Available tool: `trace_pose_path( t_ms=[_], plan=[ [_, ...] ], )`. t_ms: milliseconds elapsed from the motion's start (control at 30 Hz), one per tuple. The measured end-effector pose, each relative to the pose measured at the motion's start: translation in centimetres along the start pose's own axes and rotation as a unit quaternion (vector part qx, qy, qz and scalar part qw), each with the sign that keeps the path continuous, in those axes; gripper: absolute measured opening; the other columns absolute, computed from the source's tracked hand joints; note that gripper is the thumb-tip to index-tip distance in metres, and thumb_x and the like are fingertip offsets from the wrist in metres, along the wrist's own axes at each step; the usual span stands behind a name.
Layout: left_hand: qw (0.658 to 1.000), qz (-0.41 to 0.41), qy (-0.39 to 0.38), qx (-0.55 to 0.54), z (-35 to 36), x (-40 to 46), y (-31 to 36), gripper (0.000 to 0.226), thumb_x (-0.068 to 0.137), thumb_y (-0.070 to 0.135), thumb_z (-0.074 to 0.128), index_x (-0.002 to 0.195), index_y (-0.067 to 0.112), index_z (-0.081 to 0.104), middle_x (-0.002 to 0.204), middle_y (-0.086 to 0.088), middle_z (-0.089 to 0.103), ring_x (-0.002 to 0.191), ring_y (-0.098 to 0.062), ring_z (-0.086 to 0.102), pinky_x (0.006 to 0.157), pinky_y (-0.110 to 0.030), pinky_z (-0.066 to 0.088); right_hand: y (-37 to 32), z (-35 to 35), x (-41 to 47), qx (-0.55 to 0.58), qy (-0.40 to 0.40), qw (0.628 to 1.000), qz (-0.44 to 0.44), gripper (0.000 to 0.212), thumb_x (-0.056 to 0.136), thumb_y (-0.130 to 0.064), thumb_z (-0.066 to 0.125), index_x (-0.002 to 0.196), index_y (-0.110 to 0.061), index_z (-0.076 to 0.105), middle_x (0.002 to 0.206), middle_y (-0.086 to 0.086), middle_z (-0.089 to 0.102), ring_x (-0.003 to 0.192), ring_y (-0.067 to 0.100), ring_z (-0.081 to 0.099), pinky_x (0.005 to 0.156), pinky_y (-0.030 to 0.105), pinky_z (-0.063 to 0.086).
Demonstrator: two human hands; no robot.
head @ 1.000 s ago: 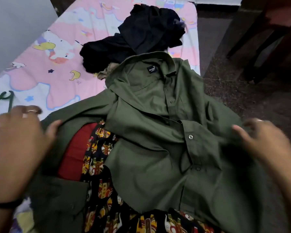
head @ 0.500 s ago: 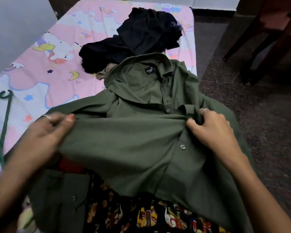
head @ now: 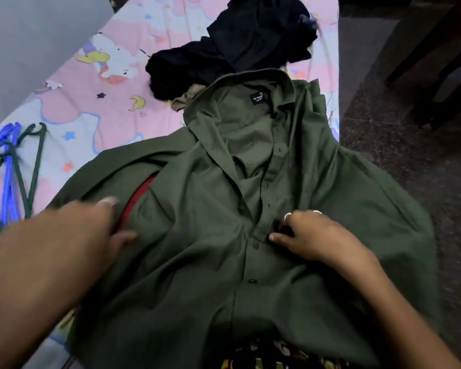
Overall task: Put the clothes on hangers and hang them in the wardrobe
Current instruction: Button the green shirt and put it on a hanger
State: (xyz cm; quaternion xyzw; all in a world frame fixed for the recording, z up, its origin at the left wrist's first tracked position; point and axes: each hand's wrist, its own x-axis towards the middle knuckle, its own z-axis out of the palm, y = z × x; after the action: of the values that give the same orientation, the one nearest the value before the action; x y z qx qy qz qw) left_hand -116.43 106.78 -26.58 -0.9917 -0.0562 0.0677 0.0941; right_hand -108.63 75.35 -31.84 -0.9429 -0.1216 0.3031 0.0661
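Green shirt [head: 224,209] atop pink bedsheet [head: 96,102]

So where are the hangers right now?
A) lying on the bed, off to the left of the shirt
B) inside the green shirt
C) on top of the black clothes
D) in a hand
A: the hangers lie on the bed sheet, left of the shirt; neither hand touches them.

Pink bedsheet [head: 96,102] (cartoon print), dark floor [head: 410,155]
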Motion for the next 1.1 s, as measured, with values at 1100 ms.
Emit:
trace_pose_path(
  t_ms=[1100],
  plan=[
    [0.944,0.097,-0.052,-0.310,7.2,8.0,18.5,0.006,0.096,0.014,0.049,0.101,0.013,0.052,0.101,-0.005,0.058,0.092,-0.030,0.060,0.077,-0.044,0.048,3.2,1.1,4.3,0.409,0.090,0.898,0.132,0.019,0.090,-0.015,0.064,0.072,-0.015,0.057,0.072,0.006,0.060,0.069,0.021,0.059,0.062,0.023,0.046]
  ],
)
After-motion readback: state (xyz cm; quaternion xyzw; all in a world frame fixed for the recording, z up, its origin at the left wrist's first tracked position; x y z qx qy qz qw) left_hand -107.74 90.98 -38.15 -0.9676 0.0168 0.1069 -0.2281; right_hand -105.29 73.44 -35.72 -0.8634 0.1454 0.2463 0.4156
